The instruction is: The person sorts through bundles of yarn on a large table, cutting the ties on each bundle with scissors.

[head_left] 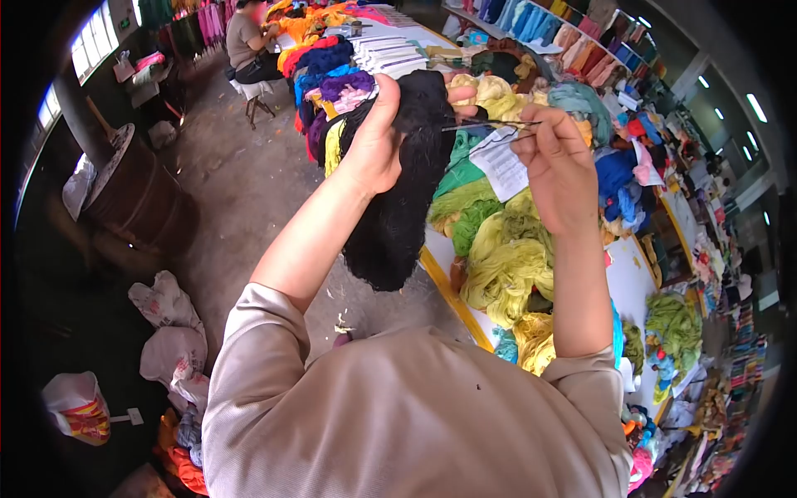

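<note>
A thick black yarn skein [390, 216] hangs from my left hand [378, 145], whose thumb points up at one side while fingertips show at the other. My right hand [552, 158] is raised to the right, its thumb and fingers pinched on thin black strands [498, 124]. Those strands stretch across from the skein to my right fingertips. Behind them, a printed paper sheet [498, 163] lies on the yarn pile. Yellow-green skeins [508, 257] are heaped on the table below my right hand.
The long table [452, 290] has a yellow edge and bears skeins of many colours. At the upper left a person [245, 41] sits on a stool. A rusty barrel [141, 195] and white bags [174, 349] stand on the left. Shelves [540, 25] hold hanging yarn.
</note>
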Tool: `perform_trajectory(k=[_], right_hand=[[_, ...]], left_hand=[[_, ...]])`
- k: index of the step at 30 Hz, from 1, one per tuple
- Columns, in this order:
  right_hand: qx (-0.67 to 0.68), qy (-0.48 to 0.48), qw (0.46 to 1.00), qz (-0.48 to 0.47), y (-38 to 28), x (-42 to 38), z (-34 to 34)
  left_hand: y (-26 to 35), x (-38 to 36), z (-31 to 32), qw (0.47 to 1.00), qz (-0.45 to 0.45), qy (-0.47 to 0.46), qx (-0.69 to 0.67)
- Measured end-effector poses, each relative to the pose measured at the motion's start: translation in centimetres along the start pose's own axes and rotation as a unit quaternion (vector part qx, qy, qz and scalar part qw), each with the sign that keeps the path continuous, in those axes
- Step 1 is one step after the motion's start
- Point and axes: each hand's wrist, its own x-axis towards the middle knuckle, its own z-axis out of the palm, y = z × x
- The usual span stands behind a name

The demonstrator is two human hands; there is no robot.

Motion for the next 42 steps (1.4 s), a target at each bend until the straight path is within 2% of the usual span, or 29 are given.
perform_trajectory(k=[4, 7, 13, 22, 24, 25, 27, 28, 31, 37, 42], right_hand=[[-0.008, 0.001, 1.000, 0.005, 0.4, -0.1, 0.2], [0.004, 0.013, 1.000, 0.017, 0.6, -0.2, 0.2], [-0.014, -0.006, 1.000, 0.003, 1.0, -0.3, 0.1], [-0.149, 0.036, 0.988, 0.003, 2.0, -0.9, 0.2], [-0.195, 0.106, 0.975, -0.029, 1.7, -1.2, 1.8], [-0.195, 0.107, 0.974, -0.029, 1.8, -1.2, 1.7], [-0.354, 0.126, 0.911, -0.171, 2.1, -1.2, 1.3], [-0.355, 0.128, 0.910, -0.172, 1.8, -1.5, 1.5], [-0.443, 0.034, 0.890, -0.099, 1.4, -2.1, 3.3], [-0.423, 0.044, 0.905, -0.020, 2.9, -1.8, 4.0], [-0.397, 0.030, 0.917, -0.008, 3.3, -1.4, 4.0]], left_hand=[[-0.7, -0.4, 0.2, 0.997, -0.020, 0.038, -0.072], [-0.9, -0.7, 0.0, 0.997, -0.048, 0.015, -0.059], [-1.2, -0.4, 0.0, 0.997, -0.019, 0.050, -0.051], [-1.0, -0.3, 0.3, 0.999, -0.004, 0.033, -0.040], [-1.1, -0.2, 0.4, 0.999, 0.001, 0.028, -0.037], [-1.1, -0.1, 0.4, 0.999, 0.011, 0.025, -0.021], [-1.3, 0.1, 0.3, 1.000, 0.018, 0.022, -0.004], [-1.5, 0.1, 0.2, 0.999, 0.025, 0.021, -0.001], [-2.0, 0.4, 0.1, 0.999, 0.042, 0.006, 0.015], [-2.8, 0.4, 0.5, 0.996, 0.057, -0.016, 0.064], [-3.3, 0.3, 0.2, 0.993, 0.060, -0.028, 0.097]])
